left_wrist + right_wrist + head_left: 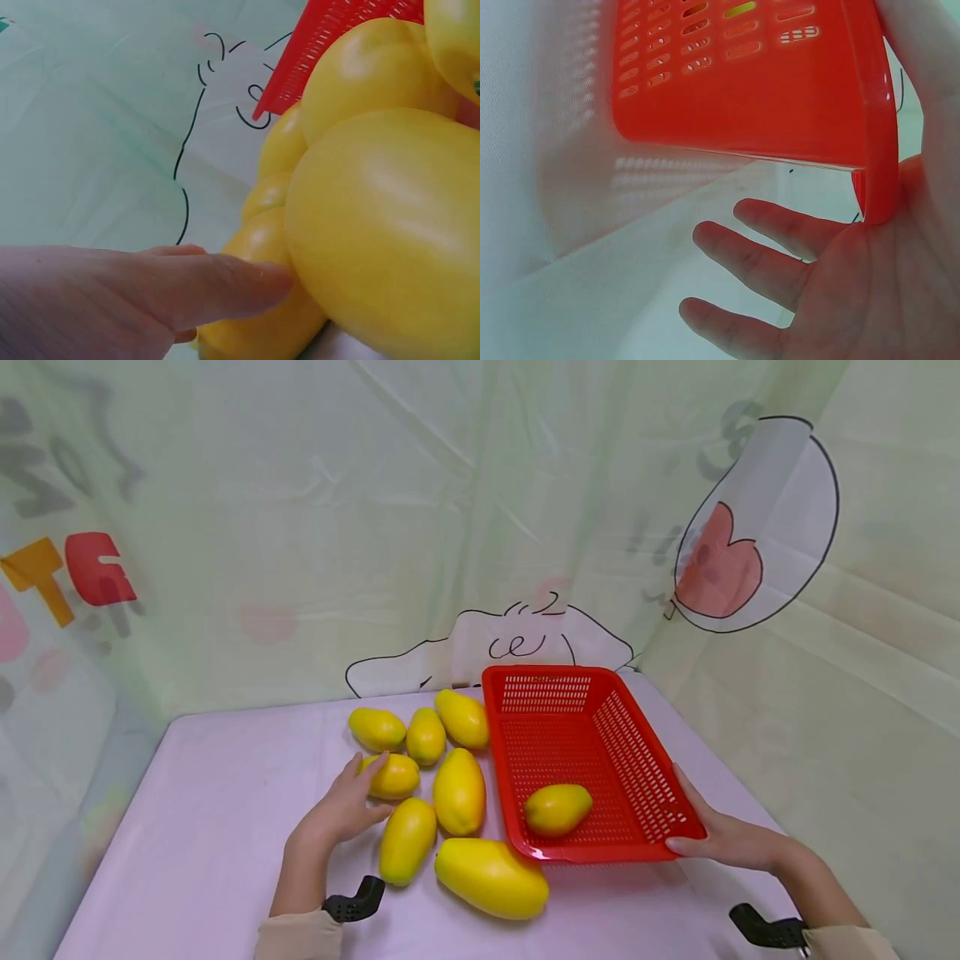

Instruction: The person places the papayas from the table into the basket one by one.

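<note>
My left hand (345,803) reaches over the left end of a yellow mango (396,777), thumb spread from the fingers. In the left wrist view a straight finger (225,285) lies against a mango (262,330); whether it presses cannot be told. At the right, my right hand (738,839) holds the front right corner of a red plastic basket (592,852), thumb over the rim and the other fingers outside. The right wrist view shows those fingers (754,262) extended below the basket wall (757,105). One mango (558,810) lies inside the basket, near its front.
Several more mangoes lie left of the basket, including a large one (491,878) by its front left corner and another (460,792) beside its left wall. The pale tablecloth (225,827) ends at a printed curtain (315,527) behind and at the sides.
</note>
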The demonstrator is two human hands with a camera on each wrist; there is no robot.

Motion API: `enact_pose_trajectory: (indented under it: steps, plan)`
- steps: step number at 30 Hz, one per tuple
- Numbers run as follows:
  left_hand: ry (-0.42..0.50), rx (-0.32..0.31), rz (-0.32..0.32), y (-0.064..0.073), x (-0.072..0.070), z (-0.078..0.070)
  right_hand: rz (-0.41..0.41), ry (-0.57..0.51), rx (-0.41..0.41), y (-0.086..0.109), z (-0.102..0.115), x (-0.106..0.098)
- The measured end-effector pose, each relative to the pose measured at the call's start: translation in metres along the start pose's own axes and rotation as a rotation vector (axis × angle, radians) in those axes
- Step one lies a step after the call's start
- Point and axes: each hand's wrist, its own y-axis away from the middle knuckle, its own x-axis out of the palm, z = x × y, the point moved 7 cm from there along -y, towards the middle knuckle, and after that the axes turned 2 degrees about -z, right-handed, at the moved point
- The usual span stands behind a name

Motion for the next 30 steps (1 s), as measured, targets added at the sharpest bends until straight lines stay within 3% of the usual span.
enact_pose_trajectory:
  steps: [6,14,21,30]
  plan:
    - [-0.025,0.040,-0.024,-0.003,0.006,-0.005,-0.016,-0.003,-0.014,0.001,0.002,0.001]
    - [-0.032,0.045,-0.117,-0.013,0.010,0.000,-0.036,0.009,-0.026,0.000,0.001,0.002]
    - [-0.058,0.114,-0.208,-0.023,0.014,0.006,-0.015,-0.022,0.003,-0.003,-0.002,0.004]
    - [0.009,0.129,-0.253,-0.025,0.017,0.007,0.003,-0.058,0.011,-0.002,-0.001,0.005]
